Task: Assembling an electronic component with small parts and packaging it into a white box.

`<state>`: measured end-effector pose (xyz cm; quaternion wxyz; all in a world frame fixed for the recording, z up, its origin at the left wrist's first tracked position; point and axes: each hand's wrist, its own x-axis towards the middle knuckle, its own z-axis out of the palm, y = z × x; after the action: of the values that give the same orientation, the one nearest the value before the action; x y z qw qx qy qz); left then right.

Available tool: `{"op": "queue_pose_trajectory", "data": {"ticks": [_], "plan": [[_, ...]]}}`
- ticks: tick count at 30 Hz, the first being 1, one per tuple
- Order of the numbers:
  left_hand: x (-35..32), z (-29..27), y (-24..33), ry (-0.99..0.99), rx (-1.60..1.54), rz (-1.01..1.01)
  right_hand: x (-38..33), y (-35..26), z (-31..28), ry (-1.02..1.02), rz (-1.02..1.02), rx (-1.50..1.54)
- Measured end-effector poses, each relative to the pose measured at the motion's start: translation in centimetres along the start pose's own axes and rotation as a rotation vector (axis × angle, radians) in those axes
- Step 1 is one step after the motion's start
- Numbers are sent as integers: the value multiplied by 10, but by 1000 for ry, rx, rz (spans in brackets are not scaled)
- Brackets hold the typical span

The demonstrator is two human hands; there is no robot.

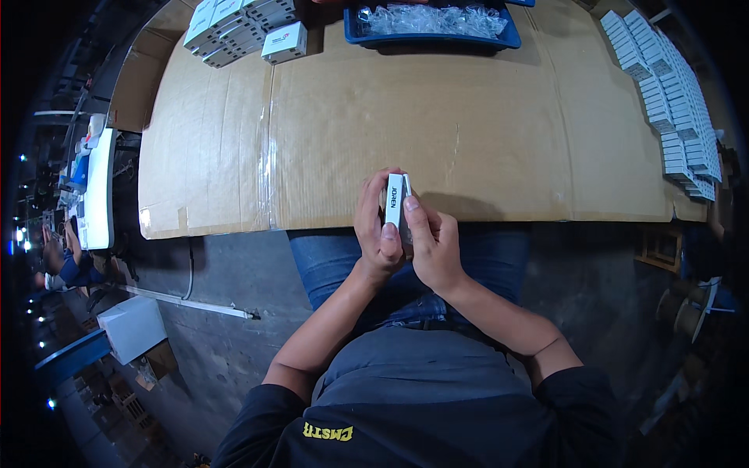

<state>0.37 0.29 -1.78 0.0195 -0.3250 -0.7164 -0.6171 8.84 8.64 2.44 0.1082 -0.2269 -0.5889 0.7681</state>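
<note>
A small white printed box (pixel 395 201) is held upright between my two hands, above the table's near edge. My left hand (pixel 371 222) wraps round its left side, the thumb pressed on its lower end. From the right, my right hand (pixel 434 242) closes on the box, with the thumb at a thin edge along its right side that looks like a flap. The fingers beneath the box are hidden, and what is inside it does not show.
Cardboard (pixel 335 132) covers the table. Stacked white boxes (pixel 234 27) and a single white box (pixel 285 43) stand at the far left. A blue tray (pixel 433 43) holds clear plastic pieces at the back. More white boxes (pixel 671 93) are stacked at the right edge.
</note>
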Motion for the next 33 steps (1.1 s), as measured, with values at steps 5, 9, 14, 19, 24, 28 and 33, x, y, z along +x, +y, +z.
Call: {"op": "queue_pose_trajectory", "data": {"ticks": [5, 9, 14, 19, 24, 28, 33], "plan": [[-2, -2, -3, -15, -74, -29, 6, -4, -2, -24, -60, -24], [4, 3, -4, -65, -58, 34, 30, -17, -20, -246, 49, -1], [16, -8, 9, 4, -649, -538, 25, -35, -40, -258, -252, -500], [23, -9, 36, -15, -890, -952, 47, -26, -50, -158, -802, -831], [25, -5, 57, -22, -939, -1006, 58, -24, -52, -275, -870, -864], [15, 0, 54, -24, -984, -988, 61, -3, -47, -269, -919, -699], [6, -3, 41, -58, -937, -987, 55, 6, -37, -185, -938, -647]]}}
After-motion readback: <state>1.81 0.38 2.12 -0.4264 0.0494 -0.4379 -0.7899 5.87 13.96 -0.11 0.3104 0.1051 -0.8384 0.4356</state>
